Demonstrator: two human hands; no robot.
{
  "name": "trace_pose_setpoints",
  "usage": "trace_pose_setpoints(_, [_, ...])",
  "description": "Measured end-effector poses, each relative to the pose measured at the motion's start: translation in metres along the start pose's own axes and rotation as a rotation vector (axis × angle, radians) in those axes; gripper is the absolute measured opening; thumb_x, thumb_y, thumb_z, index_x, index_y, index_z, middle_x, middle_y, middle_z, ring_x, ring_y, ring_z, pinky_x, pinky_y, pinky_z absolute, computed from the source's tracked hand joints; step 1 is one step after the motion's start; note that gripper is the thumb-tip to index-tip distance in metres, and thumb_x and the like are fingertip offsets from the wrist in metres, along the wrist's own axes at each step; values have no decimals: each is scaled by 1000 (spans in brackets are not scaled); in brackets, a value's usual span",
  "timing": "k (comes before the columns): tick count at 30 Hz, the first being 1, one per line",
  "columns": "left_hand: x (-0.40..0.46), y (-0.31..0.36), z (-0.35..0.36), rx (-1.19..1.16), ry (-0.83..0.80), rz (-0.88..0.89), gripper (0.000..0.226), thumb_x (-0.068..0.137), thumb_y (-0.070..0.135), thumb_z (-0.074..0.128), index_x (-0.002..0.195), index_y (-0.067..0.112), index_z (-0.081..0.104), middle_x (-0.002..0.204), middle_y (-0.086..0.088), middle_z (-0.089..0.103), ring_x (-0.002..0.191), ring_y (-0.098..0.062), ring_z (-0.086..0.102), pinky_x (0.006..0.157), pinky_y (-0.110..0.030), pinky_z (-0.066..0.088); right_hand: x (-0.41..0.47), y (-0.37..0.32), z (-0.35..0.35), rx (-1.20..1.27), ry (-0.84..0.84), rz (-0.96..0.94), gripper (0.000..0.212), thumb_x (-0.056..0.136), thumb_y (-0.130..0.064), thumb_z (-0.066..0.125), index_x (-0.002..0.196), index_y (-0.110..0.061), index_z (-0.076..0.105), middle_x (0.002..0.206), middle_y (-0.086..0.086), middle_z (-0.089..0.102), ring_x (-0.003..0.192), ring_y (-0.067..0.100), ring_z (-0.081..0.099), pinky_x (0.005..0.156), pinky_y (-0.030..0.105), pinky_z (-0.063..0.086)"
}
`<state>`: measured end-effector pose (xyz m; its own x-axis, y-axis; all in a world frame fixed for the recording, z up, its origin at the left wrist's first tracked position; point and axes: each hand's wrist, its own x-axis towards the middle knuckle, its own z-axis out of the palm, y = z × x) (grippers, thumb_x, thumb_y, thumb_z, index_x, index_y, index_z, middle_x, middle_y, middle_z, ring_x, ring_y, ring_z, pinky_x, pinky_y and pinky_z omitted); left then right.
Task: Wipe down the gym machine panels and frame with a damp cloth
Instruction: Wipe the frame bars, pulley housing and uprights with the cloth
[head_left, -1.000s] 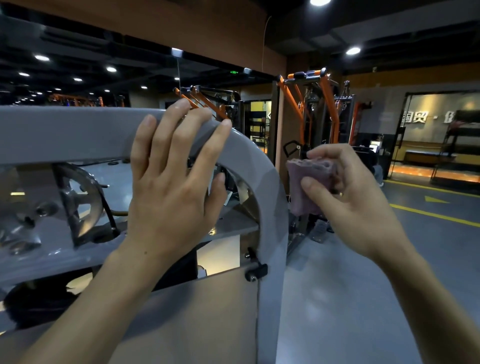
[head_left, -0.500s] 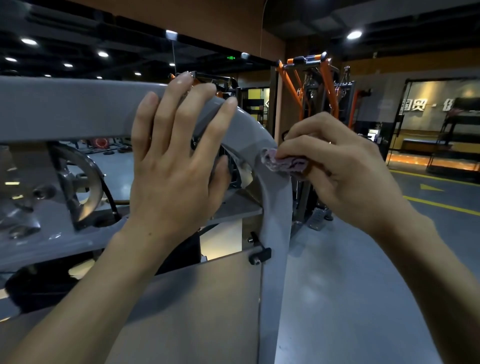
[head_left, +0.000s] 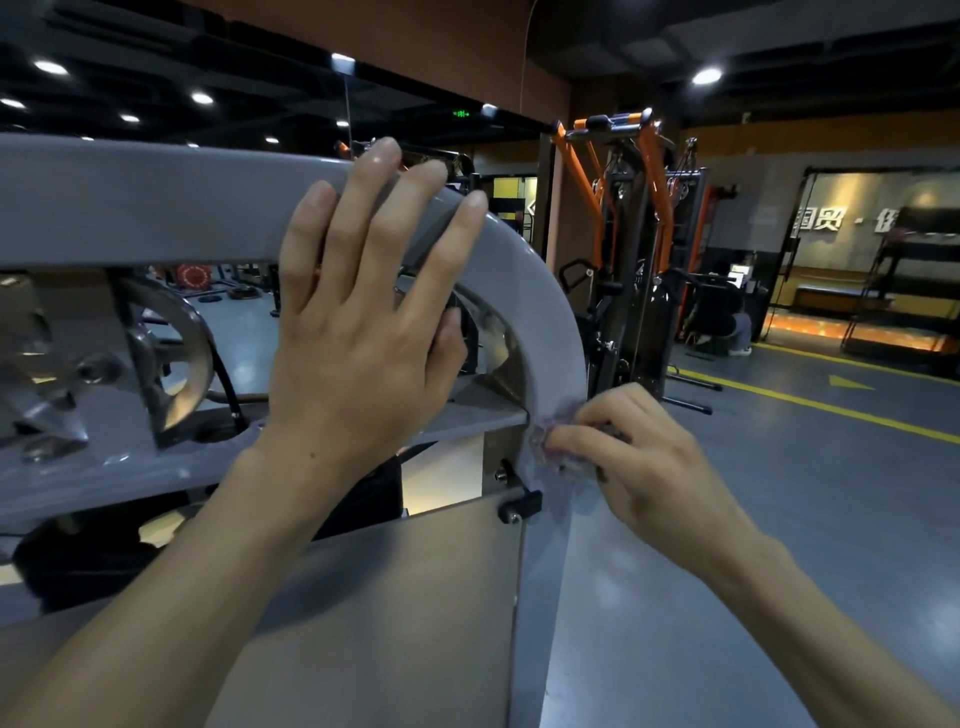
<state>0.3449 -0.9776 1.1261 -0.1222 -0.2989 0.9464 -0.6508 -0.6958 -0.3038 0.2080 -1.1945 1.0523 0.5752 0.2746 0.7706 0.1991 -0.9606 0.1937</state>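
Observation:
A grey gym machine frame (head_left: 156, 208) runs across the left and bends down at its right corner into an upright post (head_left: 550, 525). My left hand (head_left: 358, 338) rests flat on the top bar near the bend, fingers straight. A little lower, my right hand (head_left: 631, 462) grips a small purple cloth (head_left: 550, 434) and presses it against the outer side of the post, just below the curve. Most of the cloth is hidden under my fingers. A grey panel (head_left: 395, 613) fills the frame below, held by a black clip (head_left: 519, 506).
A silver pulley wheel (head_left: 171, 353) and cable sit inside the frame on the left. An orange-and-black machine (head_left: 628, 249) stands behind the post. Grey floor with yellow lines (head_left: 810, 400) spreads to the right. Dark shelving (head_left: 914, 291) is at the far right.
My right hand has brought the cloth from the air onto the frame's curve, then slid it down the post. My left hand has stayed on the top bar.

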Motion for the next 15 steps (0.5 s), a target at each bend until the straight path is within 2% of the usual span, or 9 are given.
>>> trace_pose_setpoints(2, [-2,1,1,9,-3,4,64,101,28,54,161,14,36,165,-17,34,156,-36,22,127,-50,9,18,4,-10,-21,25,-16,22,91,5,71,109,-5,75,100,8,60,92,24,54,74,28,45])
trace_pose_setpoints(7, [-8,1,2,37,-14,15,67,102,27,54,163,16,30,169,-16,24,158,-35,16,128,-48,2,43,3,-15,-40,219,63,21,87,4,76,107,-2,76,94,12,59,86,27,54,70,31,45])
trace_pose_setpoints(10, [-9,2,0,34,-24,18,68,101,27,54,163,15,29,169,-17,21,158,-36,15,128,-48,-1,0,-11,13,7,182,44,11,96,-5,69,102,-6,77,93,4,57,85,25,53,69,32,46])
trace_pose_setpoints(13, [-10,5,-2,39,-42,15,70,100,27,55,164,14,27,170,-19,19,158,-37,15,127,-50,-4,-28,-18,26,40,72,12,23,107,-14,53,103,-11,75,93,0,54,83,25,54,65,38,51])
trace_pose_setpoints(15, [-11,5,-3,41,-56,26,71,101,28,55,164,14,26,170,-20,18,158,-38,14,127,-50,-5,-17,-11,18,12,51,-12,16,103,-11,60,105,-11,75,93,3,58,84,26,55,66,38,51])
